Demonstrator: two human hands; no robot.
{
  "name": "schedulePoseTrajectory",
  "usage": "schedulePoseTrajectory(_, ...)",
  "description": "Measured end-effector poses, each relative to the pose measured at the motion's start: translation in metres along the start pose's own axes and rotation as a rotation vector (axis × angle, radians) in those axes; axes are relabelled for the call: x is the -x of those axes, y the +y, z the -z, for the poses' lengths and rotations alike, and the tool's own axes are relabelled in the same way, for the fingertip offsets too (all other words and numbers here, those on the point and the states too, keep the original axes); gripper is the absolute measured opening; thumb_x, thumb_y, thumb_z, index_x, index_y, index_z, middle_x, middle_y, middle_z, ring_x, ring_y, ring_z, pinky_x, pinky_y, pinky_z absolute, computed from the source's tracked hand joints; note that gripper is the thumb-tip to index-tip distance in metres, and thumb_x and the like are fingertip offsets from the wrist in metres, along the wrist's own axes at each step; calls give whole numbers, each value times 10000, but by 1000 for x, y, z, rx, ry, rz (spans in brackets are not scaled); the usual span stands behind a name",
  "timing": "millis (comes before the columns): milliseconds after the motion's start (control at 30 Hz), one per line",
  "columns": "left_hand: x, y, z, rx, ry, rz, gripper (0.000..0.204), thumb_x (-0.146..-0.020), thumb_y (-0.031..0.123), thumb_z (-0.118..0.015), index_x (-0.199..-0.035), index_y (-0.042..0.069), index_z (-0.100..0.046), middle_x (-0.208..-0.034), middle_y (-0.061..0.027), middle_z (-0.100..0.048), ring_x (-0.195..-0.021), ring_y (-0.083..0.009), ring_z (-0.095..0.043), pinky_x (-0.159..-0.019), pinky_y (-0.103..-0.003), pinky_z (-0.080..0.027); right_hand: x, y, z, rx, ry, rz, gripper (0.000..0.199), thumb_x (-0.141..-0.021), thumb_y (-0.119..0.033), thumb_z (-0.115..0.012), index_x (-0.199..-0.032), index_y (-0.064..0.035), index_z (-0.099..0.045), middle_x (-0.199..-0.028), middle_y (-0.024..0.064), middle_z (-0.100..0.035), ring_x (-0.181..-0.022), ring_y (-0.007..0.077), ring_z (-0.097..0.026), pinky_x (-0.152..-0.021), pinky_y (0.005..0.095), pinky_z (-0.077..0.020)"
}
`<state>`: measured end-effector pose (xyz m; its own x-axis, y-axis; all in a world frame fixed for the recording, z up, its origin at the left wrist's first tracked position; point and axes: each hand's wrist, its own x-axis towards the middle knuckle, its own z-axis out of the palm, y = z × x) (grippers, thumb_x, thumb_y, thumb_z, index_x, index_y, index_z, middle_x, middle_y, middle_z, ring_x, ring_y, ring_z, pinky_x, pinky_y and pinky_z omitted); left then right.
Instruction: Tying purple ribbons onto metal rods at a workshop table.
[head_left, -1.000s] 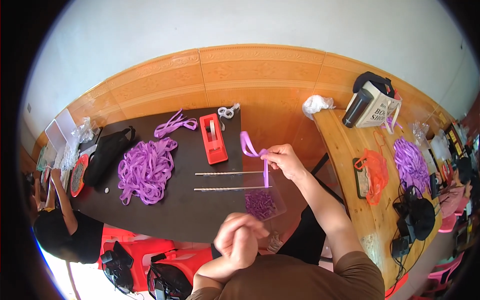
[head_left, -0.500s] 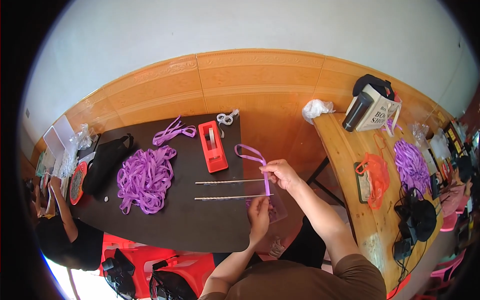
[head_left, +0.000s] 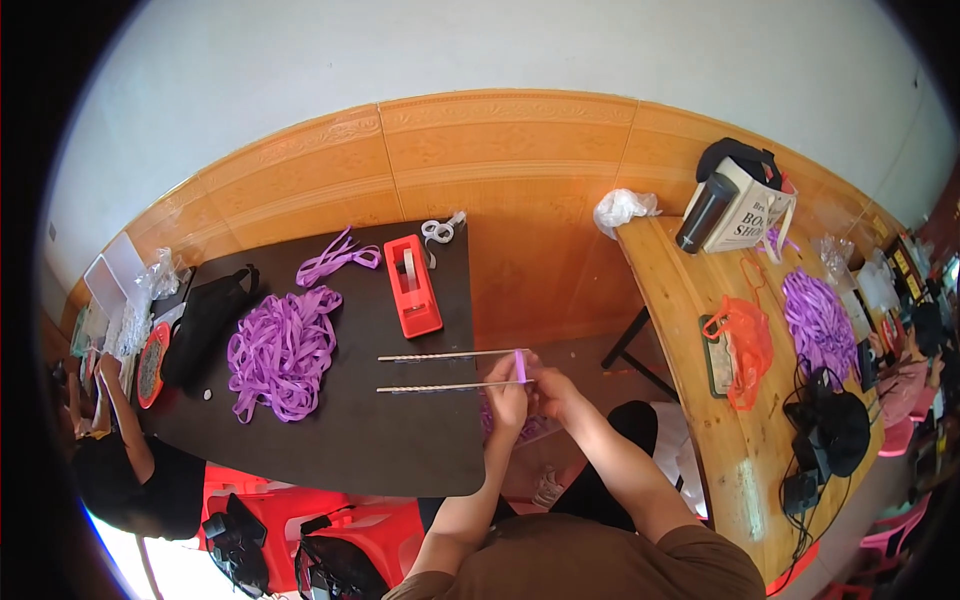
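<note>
Two thin, partly twisted metal rods, a far rod (head_left: 440,355) and a near rod (head_left: 440,388), lie side by side on the dark table and reach past its right edge. A purple ribbon (head_left: 520,367) passes across their outer ends. My left hand (head_left: 508,404) is closed on the ribbon at the near rod's end. My right hand (head_left: 555,392) is beside it, fingers closed at the ribbon, partly hidden behind it. On the table to the left lies a heap of purple ribbon loops (head_left: 283,353), with a smaller ribbon bundle (head_left: 338,258) behind it.
A red tape dispenser (head_left: 413,287) and white-handled scissors (head_left: 438,231) are near the table's far right. Below my hands stands a clear bin (head_left: 540,428) with purple pieces. The wooden table (head_left: 680,330) at right carries an orange bag (head_left: 745,350). Another person's arm (head_left: 128,420) shows at far left.
My right hand has come down toward my left, and the ribbon's raised loose loop is gone from view. Now the ribbon lies across the rod ends. The whole view has shifted slightly.
</note>
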<state>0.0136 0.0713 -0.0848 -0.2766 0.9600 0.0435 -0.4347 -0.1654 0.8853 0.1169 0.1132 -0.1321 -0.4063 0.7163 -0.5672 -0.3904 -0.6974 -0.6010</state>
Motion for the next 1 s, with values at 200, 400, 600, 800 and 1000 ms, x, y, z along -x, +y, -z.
schedulePoseTrajectory(200, 17, -6, 13, 106, -31, 126, 178, -888, 90, -568, -967, -57, -629, -853, -125, -661, -768, -168, -625, -730, -270, -501, 29, 61, 27, 183, 187, -138, 80, -816, -133, -604, -834, -54, -599, -626, 32, -554, -458, 104, -477, -379, 205, -330)
schedulePoseTrajectory(400, 26, -3, 23, 113, -37, 213, 159, -884, 52, -555, -963, -61, -634, -867, -140, -662, -776, -191, -631, -765, -287, -498, 65, 104, 30, 648, 371, 884, 227, -763, -5, -639, -986, -46, -630, -991, 51, -549, -820, 129, -544, -674, 221, -454)
schedulePoseTrajectory(600, 26, 2, 18, 162, -52, 279, 159, -885, 57, -557, -963, -60, -632, -879, -141, -658, -787, -198, -632, -769, -294, -503, 67, 96, 16, 849, 250, 1069, 279, -740, -75, -665, -1014, -44, -623, -1066, 120, -537, -994, 264, -525, -843, 328, -429)
schedulePoseTrajectory(800, 27, 9, 19, 151, -60, 331, 167, -887, 55, -552, -975, -66, -624, -899, -146, -652, -814, -205, -631, -776, -300, -508, 58, 103, 18, 1065, 188, 1049, 332, -738, -135, -677, -1044, -31, -602, -1103, 135, -542, -1017, 305, -526, -883, 374, -408)
schedulePoseTrajectory(1000, 26, 6, 18, 156, -39, 286, 163, -882, 47, -560, -993, -53, -627, -907, -133, -655, -812, -189, -630, -767, -292, -507, 59, 126, 28, 839, 84, 803, 288, -793, -92, -639, -1066, -21, -583, -1032, 85, -549, -966, 198, -544, -815, 320, -441)
